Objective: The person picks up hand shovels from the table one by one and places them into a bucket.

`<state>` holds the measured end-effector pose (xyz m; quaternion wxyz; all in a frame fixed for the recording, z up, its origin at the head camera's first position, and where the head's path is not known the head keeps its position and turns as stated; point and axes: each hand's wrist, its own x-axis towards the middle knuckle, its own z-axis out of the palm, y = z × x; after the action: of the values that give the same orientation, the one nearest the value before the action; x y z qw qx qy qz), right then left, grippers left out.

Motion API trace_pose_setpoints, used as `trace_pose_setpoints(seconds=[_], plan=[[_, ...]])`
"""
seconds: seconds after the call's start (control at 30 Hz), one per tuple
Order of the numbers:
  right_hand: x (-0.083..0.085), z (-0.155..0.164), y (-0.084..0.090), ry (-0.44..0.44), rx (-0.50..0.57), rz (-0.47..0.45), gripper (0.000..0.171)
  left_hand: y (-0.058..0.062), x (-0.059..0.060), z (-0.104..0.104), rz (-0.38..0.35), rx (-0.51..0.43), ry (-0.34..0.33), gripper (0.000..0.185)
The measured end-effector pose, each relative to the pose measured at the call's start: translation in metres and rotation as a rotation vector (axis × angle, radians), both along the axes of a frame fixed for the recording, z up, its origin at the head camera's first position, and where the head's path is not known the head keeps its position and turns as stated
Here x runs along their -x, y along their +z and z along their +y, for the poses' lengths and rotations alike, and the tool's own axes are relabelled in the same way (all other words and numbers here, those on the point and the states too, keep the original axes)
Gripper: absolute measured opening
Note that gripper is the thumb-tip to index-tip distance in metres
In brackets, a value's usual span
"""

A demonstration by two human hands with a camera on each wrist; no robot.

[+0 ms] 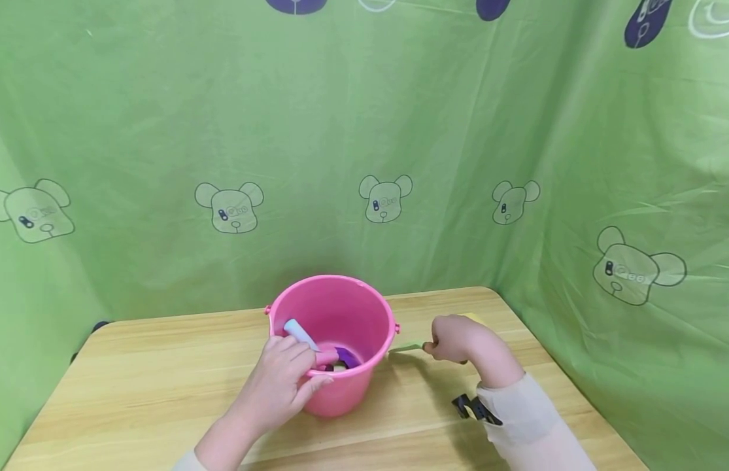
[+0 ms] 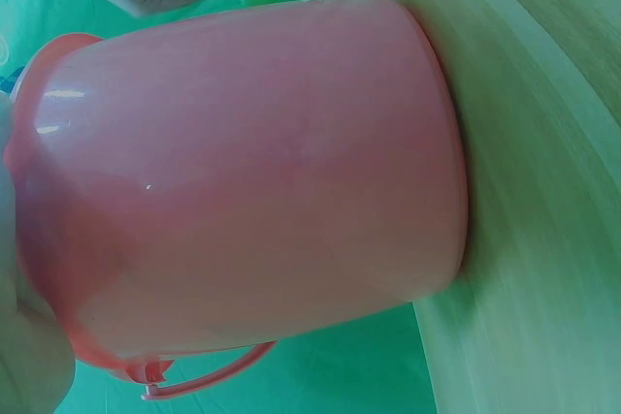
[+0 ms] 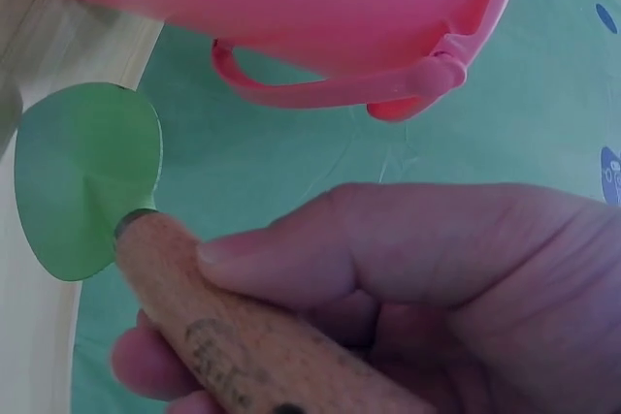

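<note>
Gripping the near rim of a pink bucket [image 1: 335, 340], a person's left hand [image 1: 284, 386] curled its fingers over the edge while pinching a small tool with a pale blue-white tip and pink handle [image 1: 308, 341], which slanted down into the pail. The bucket stood upright near the middle of a pale wooden worktop [image 1: 135, 386], its carrying handle folded down against its side, as the left wrist view showed. Several pieces already lay at the bottom, among them something purple [image 1: 348, 357]; what the rest were could not be told.

To the right of the bucket, the right hand [image 1: 458, 340] was closed around the wooden handle of a small trowel [image 3: 243, 336] with a green blade [image 3: 87, 176], the blade pointing toward the bucket's wall and lying low over the worktop, near the pail but apart from it. A yellow object [image 1: 474, 318] peeped out just behind that hand.

Judging from the scene, the gathering of toys into the bucket was well along: some were inside, one was at the rim, and the trowel remained outside. Green fabric printed with cartoon bears [image 1: 364, 131] enclosed the worktop on three sides.
</note>
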<state>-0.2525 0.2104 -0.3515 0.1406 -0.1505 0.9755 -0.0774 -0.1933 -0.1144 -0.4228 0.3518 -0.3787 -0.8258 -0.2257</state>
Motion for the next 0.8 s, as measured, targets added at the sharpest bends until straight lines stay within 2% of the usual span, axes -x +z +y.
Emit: trace_pose_setpoints(seconds=[0.8], plan=[[0.002, -0.01, 0.019, 0.114, -0.06, -0.006, 0.05, 0.001, 0.0, -0.001, 0.005, 0.007, 0.009, 0.03]])
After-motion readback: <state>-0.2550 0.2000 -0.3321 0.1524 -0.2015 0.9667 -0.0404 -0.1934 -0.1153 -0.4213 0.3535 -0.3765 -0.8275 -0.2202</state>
